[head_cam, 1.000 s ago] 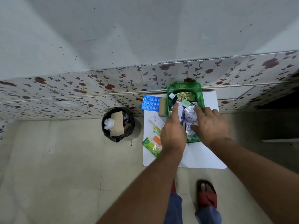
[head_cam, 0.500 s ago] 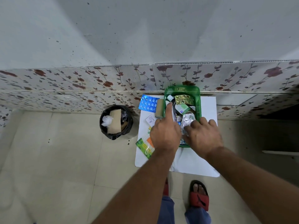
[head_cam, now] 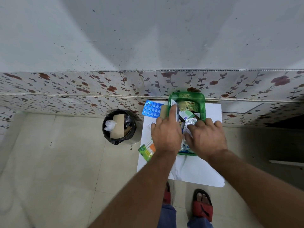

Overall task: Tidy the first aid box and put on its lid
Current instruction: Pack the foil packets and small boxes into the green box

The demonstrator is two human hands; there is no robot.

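A green plastic first aid box (head_cam: 202, 102) stands open on a white table (head_cam: 197, 170) against the tiled wall. Inside it lie a gold blister strip (head_cam: 187, 105), a small carton (head_cam: 185, 114) and crumpled silver foil strips (head_cam: 190, 121). My left hand (head_cam: 166, 134) is over the box's left side, its fingers holding a white flat packet (head_cam: 175, 107) upright against the inner wall. My right hand (head_cam: 207, 137) rests on the box's near right part, fingers on the silver foil strips. No lid is in view.
A blue blister pack (head_cam: 151, 109) and a beige roll (head_cam: 163, 111) lie left of the box. A green and orange sachet (head_cam: 146, 151) lies at the table's left edge. A black-lined waste bin (head_cam: 119, 126) stands on the floor to the left. My sandalled feet (head_cam: 203, 206) are below the table.
My left hand has pushed the white packet further toward the back of the box. My right hand has stayed on the foil strips. The camera has tilted down slightly.
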